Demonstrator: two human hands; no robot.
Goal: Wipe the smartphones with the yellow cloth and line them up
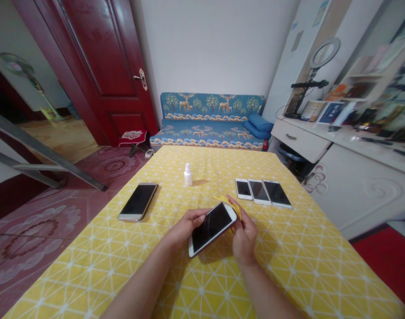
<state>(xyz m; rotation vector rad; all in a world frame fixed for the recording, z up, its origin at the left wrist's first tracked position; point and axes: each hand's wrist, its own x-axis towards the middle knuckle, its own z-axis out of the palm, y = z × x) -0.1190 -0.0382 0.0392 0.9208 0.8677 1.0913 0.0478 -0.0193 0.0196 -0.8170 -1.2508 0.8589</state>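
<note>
Two hands gripping one phone (pixel 211 227) over the tabletop (pixel 288 261).
Lying diagonally, lower end in closed left fingers (pixel 197 217); right hand (pixel 244 237) pinching yellow cloth (pixel 229 203) at upper end.

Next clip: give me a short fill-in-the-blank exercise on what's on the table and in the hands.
1. Both hands, left hand and right hand, hold a white-framed smartphone with a dark screen above the ____ patterned tablecloth.
2. On the right side of the table, ____ smartphones lie side by side.
3. The small white plastic bottle stands ____.
4. A single gold-edged smartphone lies on the table's ____ side.

Missing words: yellow; three; upright; left
</note>
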